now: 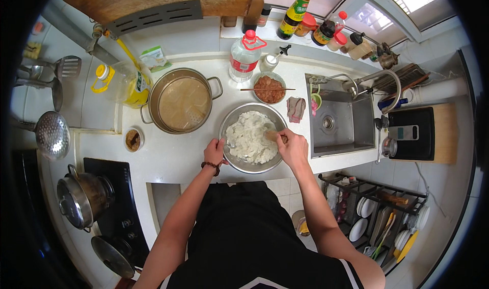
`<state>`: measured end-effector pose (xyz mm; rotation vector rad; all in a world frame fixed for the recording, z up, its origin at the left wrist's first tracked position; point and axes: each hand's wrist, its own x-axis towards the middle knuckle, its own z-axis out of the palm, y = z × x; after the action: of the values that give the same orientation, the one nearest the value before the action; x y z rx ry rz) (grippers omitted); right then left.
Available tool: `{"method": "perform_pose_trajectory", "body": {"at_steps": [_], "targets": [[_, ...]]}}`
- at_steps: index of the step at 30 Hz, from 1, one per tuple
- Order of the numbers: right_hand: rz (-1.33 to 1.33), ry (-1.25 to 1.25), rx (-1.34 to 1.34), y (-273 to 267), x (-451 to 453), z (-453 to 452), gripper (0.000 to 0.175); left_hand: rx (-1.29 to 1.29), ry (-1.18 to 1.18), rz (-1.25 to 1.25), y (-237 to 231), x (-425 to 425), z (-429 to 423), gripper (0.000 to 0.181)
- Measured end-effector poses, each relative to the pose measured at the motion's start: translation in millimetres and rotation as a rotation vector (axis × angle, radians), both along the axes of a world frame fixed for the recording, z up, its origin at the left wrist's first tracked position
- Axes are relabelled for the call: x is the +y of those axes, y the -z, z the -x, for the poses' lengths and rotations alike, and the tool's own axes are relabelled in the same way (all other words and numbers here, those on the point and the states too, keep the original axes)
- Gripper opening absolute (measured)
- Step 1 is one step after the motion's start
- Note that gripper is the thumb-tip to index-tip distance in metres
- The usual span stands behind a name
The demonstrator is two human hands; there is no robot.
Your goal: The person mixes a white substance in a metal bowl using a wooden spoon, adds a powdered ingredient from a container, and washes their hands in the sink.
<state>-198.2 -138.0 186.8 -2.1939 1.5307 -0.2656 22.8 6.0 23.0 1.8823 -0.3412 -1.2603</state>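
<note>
A stainless steel mixing bowl (284, 121) holds a lumpy white mass (250, 134), perhaps dough or mashed food. My left hand (214, 152), with a beaded bracelet at the wrist, grips the bowl's left rim, thumb on the edge. In my right hand (293, 145) is a wooden utensil (271, 136) over the right part of the white mass; its working end is blurred, so its exact kind is unclear. Just behind the bowl sits a dish of minced meat (269, 91), with a pair of chopsticks or a single one (248, 89) laid across it.
Left of the bowl stands a steel pot (151, 113) of cloudy liquid, near an oil jug (131, 84) and a small cup of brown paste (133, 140). A folded cloth (296, 109) lies beside the sink (342, 145). Behind are a clear plastic bottle (243, 60) and a lidded jar (268, 63).
</note>
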Motion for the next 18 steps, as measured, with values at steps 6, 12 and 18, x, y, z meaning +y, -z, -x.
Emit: {"method": "perform_pose_trajectory", "body": {"at_steps": [6,12,18], "targets": [[-0.017,-0.114,-0.026,-17,16,-7,0.017,-0.011,-0.169,0.058,-1,15,-5,0.036],[-0.095,-0.211,0.121,79,13,-30,0.023,-0.014,-0.19,0.056,3,19,-1,0.036],[-0.118,-0.111,0.063,24,16,-26,0.023,0.14,-0.27,0.073,3,17,-18,0.037]]}}
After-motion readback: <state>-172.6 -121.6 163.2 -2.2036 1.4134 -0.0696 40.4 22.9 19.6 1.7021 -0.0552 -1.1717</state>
